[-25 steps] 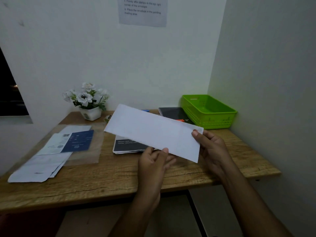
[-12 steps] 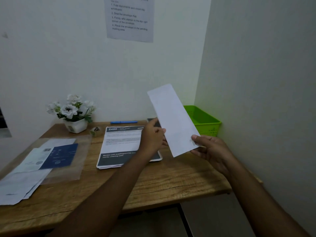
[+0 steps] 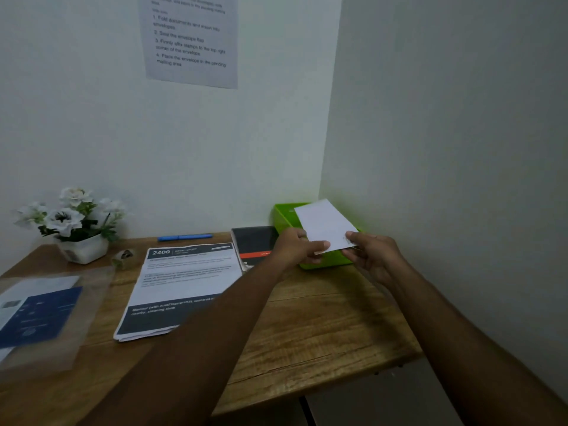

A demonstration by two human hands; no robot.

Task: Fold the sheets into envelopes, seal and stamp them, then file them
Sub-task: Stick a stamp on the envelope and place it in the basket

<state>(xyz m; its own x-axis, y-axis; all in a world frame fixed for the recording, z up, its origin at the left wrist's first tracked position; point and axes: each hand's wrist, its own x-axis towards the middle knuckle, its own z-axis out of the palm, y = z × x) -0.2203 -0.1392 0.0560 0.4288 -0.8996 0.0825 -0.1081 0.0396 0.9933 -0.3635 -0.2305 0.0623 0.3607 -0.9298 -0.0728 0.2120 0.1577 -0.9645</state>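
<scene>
A white envelope (image 3: 322, 222) is held over the green plastic basket (image 3: 282, 216) in the table's back right corner, its far end pointing into the basket. My left hand (image 3: 296, 245) pinches the envelope's near left corner. My right hand (image 3: 373, 256) grips its near right corner with the thumb on top. A stack of printed sheets (image 3: 184, 281) with dark bands lies in the middle of the wooden table (image 3: 322, 327).
A dark notebook (image 3: 255, 241) lies beside the basket, a blue pen (image 3: 184, 237) behind the sheets. A white flower pot (image 3: 81, 249) and a small tape roll (image 3: 123, 256) stand at the back left. A clear sleeve with a blue card (image 3: 40, 315) lies left. An instruction sheet (image 3: 192, 38) hangs on the wall.
Both hands have carried the envelope from in front of me to the right and away, and lowered it over the green basket. The view has turned to the right.
</scene>
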